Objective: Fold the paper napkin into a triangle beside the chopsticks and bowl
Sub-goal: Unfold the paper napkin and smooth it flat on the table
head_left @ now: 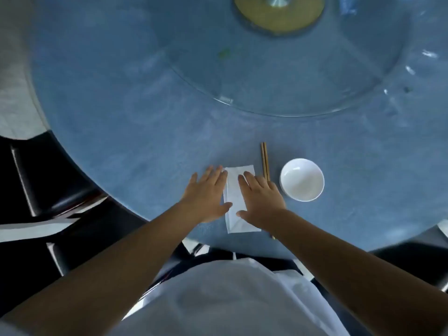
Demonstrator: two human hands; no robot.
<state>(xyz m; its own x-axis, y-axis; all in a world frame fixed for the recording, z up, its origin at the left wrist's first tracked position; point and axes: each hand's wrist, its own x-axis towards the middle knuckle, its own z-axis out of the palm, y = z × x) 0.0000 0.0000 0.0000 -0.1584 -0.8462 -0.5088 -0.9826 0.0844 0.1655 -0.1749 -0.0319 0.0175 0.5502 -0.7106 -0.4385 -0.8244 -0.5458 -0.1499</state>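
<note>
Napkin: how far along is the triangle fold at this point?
Done: the napkin lies flat as a long rectangle just left of the chopsticks, with the bowl beyond them. In hand: the left hand and the right hand press flat on it, palms down, neither closed in a grip. Left: no diagonal fold shows, so the triangle itself remains.

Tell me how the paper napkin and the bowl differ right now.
The paper napkin is a flat rectangle, not yet a triangle; the bowl is round and deep. Both hands, left hand and right hand, lie flat on or against the napkin, while the bowl is untouched. The napkin lies left of the chopsticks, the bowl right of them. Both are white.
</note>
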